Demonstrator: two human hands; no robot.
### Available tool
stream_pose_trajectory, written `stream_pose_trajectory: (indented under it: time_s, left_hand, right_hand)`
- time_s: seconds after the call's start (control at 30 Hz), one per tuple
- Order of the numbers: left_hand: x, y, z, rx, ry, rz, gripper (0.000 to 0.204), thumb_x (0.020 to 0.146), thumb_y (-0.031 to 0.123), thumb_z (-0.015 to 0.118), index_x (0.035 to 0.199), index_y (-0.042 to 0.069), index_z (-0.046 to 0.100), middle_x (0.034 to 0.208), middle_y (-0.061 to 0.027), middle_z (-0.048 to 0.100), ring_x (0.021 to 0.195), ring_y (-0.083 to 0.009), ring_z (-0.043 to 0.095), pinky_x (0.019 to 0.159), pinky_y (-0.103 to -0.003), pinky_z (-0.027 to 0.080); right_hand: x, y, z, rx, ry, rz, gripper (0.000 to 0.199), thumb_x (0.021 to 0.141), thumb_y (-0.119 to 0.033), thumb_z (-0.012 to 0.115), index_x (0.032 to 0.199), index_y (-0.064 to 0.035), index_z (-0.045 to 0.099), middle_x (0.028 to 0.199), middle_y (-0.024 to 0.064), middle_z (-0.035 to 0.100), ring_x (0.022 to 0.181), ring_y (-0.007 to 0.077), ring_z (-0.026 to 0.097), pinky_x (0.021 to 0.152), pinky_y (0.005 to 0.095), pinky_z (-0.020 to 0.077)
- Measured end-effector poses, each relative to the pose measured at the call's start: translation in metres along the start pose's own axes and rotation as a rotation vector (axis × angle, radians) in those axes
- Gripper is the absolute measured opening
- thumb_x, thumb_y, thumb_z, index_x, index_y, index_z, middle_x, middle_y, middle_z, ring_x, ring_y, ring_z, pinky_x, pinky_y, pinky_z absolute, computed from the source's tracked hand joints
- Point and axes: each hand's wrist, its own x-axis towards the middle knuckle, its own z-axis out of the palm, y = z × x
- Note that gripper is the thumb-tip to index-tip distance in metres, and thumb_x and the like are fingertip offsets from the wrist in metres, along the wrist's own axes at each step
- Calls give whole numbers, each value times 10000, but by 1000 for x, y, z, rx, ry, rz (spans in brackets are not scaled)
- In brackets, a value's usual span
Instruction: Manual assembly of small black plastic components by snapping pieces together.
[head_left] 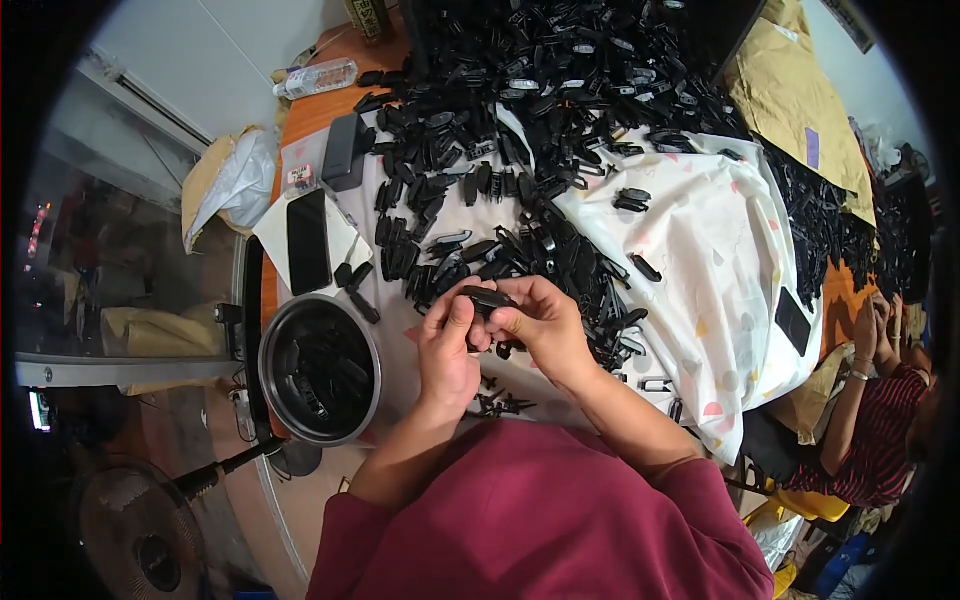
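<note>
My left hand (447,347) and my right hand (548,325) meet over the near part of the table. Between their fingertips they grip a small, elongated black plastic part (486,297); its exact kind does not show. Beyond them spreads a large heap of similar black parts (480,180), some with shiny faces. To the left of my left hand stands a round metal bowl (265,372) with black parts inside. Several small dark pieces (500,404) lie close to my body, below my hands.
A black phone (308,243), a dark grey box (345,152) and a clear bottle (318,78) lie at the left. A patterned white cloth (690,240) covers the right side, with another phone (793,322). Another person (868,430) sits far right. A fan (140,530) stands lower left.
</note>
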Motion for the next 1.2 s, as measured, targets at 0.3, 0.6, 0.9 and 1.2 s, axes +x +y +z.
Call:
stream_pose_trajectory:
  time_s: [0.3, 0.6, 0.9, 1.2]
  left_hand:
    - [9, 13, -6, -62, -41, -23, 243, 859, 259, 559, 958, 38, 559, 850, -43, 583, 593, -67, 450, 519, -208, 373]
    - [56, 3, -7, 1567, -62, 483, 253, 703, 168, 670, 926, 69, 603, 886, -89, 617, 734, -239, 609, 626, -323, 474]
    - [59, 6, 0, 1507, -77, 174, 171, 731, 145, 632, 883, 68, 642, 734, -77, 620, 677, -190, 606, 580, -303, 464]
    - [31, 27, 6, 410, -309, 117, 427, 713, 148, 730, 1076, -7, 570, 921, -31, 589, 697, -68, 527, 627, -185, 441]
  right_hand:
    - [13, -13, -20, -640, -187, -323, 197, 775, -115, 646, 912, 8, 574, 795, 91, 614, 673, 149, 590, 601, 254, 475]
    - [65, -2, -36, -1832, 75, -432, 179, 661, -192, 674, 753, -47, 621, 826, 96, 578, 817, 284, 533, 687, 354, 455]
    - [36, -29, -49, -1045, 141, -576, 164, 706, 5, 651, 800, -12, 517, 912, 101, 584, 729, 182, 556, 601, 284, 453]
    - [25, -28, -36, -160, -152, -142, 129, 815, -2, 585, 859, -22, 465, 932, 67, 588, 844, 107, 547, 748, 241, 458]
